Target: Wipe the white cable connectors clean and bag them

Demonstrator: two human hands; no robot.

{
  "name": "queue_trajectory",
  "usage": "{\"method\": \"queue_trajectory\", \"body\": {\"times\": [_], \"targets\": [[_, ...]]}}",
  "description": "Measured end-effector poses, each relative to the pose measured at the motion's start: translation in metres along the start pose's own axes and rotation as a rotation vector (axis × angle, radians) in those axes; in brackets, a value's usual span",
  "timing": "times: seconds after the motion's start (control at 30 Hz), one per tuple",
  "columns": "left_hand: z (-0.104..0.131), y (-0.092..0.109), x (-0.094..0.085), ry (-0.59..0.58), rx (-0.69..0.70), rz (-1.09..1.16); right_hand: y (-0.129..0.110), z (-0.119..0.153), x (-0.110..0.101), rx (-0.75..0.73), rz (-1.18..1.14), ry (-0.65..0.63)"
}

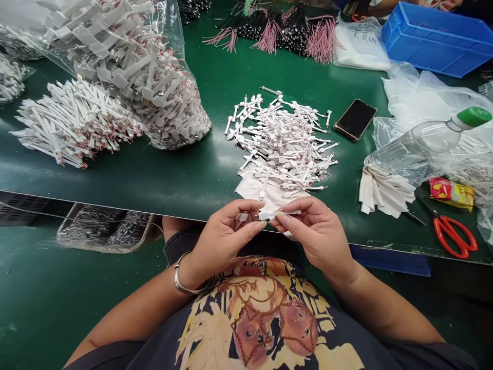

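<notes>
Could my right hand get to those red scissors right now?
Probably yes: nothing covers the handles of the red scissors, though the right hand is pinching a small white cable.

Workshop bench with heaped cables (288,141).

Fingers of the left grip (262,216) and right grip (278,215) partly hide the white cable (269,216). Beyond, leftward, the top edge crops the clear bag (154,92); rightward, the blue bin (435,49) runs out of view. Left of the grips, the tabletop (173,190) partly hides a crate (135,244).
</notes>
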State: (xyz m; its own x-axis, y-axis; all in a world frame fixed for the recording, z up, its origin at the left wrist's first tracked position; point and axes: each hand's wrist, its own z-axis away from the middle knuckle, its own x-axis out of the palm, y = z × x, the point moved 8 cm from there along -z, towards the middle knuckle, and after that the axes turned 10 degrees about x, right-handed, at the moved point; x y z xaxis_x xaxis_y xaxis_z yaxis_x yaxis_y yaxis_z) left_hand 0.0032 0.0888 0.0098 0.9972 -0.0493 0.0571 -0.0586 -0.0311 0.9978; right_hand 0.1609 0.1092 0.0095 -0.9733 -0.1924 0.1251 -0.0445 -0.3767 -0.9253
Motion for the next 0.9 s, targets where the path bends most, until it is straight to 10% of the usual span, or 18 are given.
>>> {"method": "queue_trajectory", "body": {"times": [0.37, 0.6, 0.77, 0.9], "targets": [[0.003, -0.025, 0.004, 0.104, -0.252, 0.401, -0.004, 0.002, 0.001, -0.106, 0.303, 0.020], [-0.001, -0.023, -0.008, 0.198, -0.253, 0.601, -0.010, 0.014, 0.050, -0.360, 0.938, -0.521], [0.001, -0.026, -0.013, 0.240, -0.367, 0.834, -0.031, -0.024, 0.049, -0.689, 1.548, -0.141], [0.007, -0.030, -0.018, 0.273, -0.407, 0.787, -0.030, -0.041, 0.058, -0.887, 1.780, -0.090]]}}
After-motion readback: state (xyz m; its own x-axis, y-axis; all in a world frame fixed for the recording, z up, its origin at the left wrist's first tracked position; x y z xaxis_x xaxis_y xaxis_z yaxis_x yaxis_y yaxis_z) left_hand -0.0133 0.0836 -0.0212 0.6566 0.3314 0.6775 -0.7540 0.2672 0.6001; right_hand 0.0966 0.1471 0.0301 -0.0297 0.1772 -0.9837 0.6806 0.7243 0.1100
